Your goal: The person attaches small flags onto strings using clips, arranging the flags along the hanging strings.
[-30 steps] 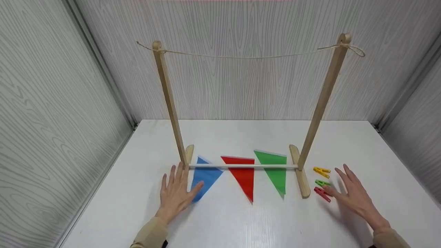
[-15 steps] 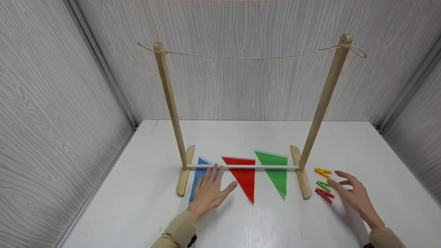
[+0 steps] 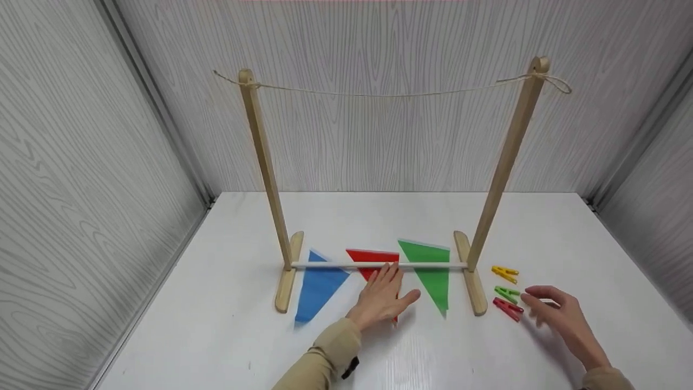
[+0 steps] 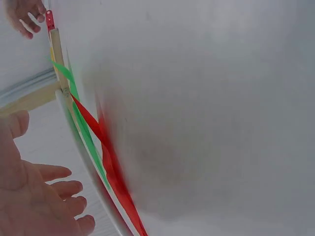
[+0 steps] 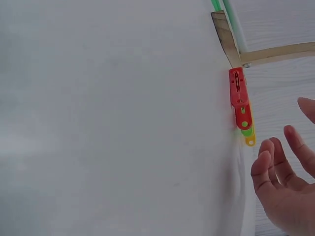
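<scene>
Red pennant (image 3: 371, 257) lies flat between a blue pennant (image 3: 320, 292) and a green pennant (image 3: 435, 279) on the white table (image 3: 216, 325), as I see it on the head feed. A white rod (image 3: 325, 265) crosses above all three, joining two wooden posts (image 3: 265, 168) with a cord (image 3: 379, 96) strung between their tops. The left hand (image 3: 380, 299) covers much of the red pennant, fingers straight, thumb spread wide, holding nothing; its fingertips overlap the rod, and I cannot tell whether they touch. The right hand (image 3: 560, 319), loosely curved, has its thumb just beside the green clothespin (image 3: 506, 293), between the yellow clothespin (image 3: 505, 271) and the red clothespin (image 3: 509, 305).

On the left wrist feed, I get the palm and relaxed fingers beside the rod, with the red and green pennants nearly edge-on along the table.

On the right wrist feed, the fingers are half bent with nothing in their grasp, and I see the clothespins lined up just beyond the fingertips, red nearest the camera.
</scene>
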`<state>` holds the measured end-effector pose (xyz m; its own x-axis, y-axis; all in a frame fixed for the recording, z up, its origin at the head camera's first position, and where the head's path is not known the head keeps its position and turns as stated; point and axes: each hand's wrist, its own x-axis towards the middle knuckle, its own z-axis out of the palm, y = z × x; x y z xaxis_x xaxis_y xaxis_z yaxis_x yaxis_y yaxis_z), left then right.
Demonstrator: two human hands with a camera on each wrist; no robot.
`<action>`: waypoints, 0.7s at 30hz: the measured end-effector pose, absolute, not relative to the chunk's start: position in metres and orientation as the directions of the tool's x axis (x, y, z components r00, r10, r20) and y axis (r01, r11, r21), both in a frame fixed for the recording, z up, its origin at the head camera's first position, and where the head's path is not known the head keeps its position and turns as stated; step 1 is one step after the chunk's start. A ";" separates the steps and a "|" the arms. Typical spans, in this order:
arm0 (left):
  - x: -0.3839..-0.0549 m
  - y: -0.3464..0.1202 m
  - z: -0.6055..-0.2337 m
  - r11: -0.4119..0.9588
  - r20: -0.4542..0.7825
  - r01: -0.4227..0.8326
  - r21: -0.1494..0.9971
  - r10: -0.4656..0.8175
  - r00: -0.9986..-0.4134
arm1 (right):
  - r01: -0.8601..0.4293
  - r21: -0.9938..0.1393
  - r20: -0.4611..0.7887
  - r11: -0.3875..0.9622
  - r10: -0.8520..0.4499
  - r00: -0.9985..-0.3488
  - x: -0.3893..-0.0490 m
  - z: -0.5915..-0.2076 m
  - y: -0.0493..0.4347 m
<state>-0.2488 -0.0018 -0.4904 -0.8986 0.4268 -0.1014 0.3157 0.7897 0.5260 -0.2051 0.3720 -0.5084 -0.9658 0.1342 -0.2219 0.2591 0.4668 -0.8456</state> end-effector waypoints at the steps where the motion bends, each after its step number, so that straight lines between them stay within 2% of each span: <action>1: -0.250 0.002 -0.490 0.779 -0.100 0.329 0.534 0.444 -0.890 | 0.267 -0.842 -0.235 0.469 0.126 -0.964 -0.205 -0.509 0.373; 10: -0.257 0.020 -0.493 0.716 -0.167 0.340 0.610 0.535 -0.828 | 0.290 -0.822 -0.290 0.489 0.079 -0.954 -0.203 -0.518 0.377; 13: -0.258 0.024 -0.493 0.727 -0.202 0.346 0.593 0.550 -0.810 | 0.287 -0.813 -0.290 0.507 0.075 -0.954 -0.203 -0.520 0.378; 21: -0.258 0.036 -0.492 0.786 -0.258 0.354 0.508 0.530 -0.808 | 0.282 -0.780 -0.295 0.558 0.069 -0.953 -0.205 -0.519 0.376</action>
